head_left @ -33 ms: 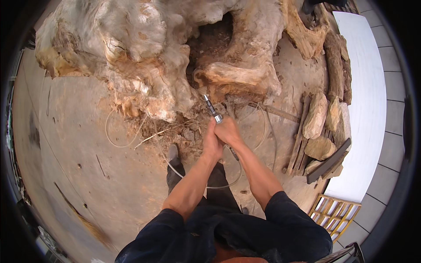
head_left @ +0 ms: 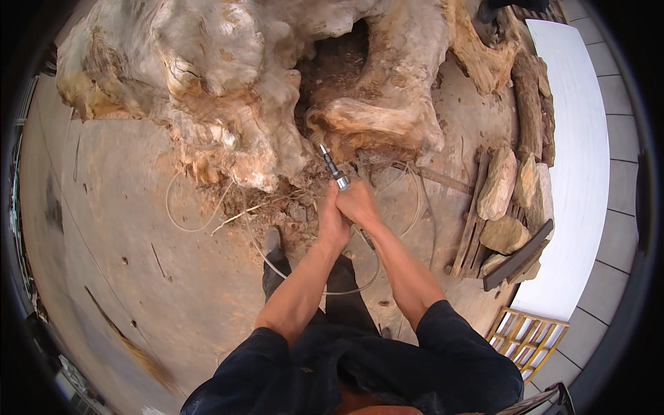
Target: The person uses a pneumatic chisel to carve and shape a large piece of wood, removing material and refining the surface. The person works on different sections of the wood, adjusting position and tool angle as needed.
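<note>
Both my hands are closed together round a slim straight air grinder (head_left: 333, 166) with a dark and silver neck. My left hand (head_left: 333, 220) wraps it from the left and below. My right hand (head_left: 357, 203) grips it from the right, covering most of its body. A thin pale hose (head_left: 379, 270) trails from behind the hands and loops past my legs. The grinder's tip points away from me at a big gnarled tree stump (head_left: 373, 114), near the gap under a thick root. Whether the tip touches the wood I cannot tell.
Wood crumbs and thin roots (head_left: 283, 211) lie before the stump, around my foot. To the right are stacked stones (head_left: 498, 183), a dark bar (head_left: 519, 254), a white panel (head_left: 570, 159) and a yellowish lattice frame (head_left: 529, 339). A straw broom (head_left: 135, 346) lies at the left.
The grinder and both hands have shifted slightly forward and to the left, toward the stump. The grip is the same.
</note>
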Demonstrator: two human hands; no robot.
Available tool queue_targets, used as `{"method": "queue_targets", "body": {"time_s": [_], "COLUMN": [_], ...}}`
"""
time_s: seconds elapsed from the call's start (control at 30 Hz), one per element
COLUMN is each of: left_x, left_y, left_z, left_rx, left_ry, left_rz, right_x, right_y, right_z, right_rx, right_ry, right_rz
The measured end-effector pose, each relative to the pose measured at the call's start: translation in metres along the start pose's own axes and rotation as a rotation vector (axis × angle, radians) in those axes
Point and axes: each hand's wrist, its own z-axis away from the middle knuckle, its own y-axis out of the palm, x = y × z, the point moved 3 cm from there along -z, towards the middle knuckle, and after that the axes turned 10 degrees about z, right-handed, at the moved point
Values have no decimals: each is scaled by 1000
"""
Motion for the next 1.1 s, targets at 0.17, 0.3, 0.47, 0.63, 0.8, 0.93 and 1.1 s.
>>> {"method": "queue_targets", "body": {"time_s": [0.17,0.3,0.47,0.63,0.8,0.93,1.1], "left_x": [-25,-28,-20,-16,-7,9,34], "left_y": [14,16,16,5,-9,-27,-36], "left_z": [-28,-35,-25,-26,-18,-6,6], "left_rx": [44,65,-15,-12,-79,-92,-115], "left_ry": [88,101,32,9,-60,-105,-150], "left_rz": [12,6,51,20,-14,-39,-103], "right_x": [35,42,25,22,9,-15,-56], "right_y": [-8,-16,-10,-8,0,15,29], "right_z": [-21,-19,-15,-10,3,12,21], "right_rx": [-93,-69,-83,-26,-54,-5,21], "right_ry": [-77,-27,19,82,116,179,255], "right_rz": [-21,-42,-35,-48,-80,-169,-282]}}
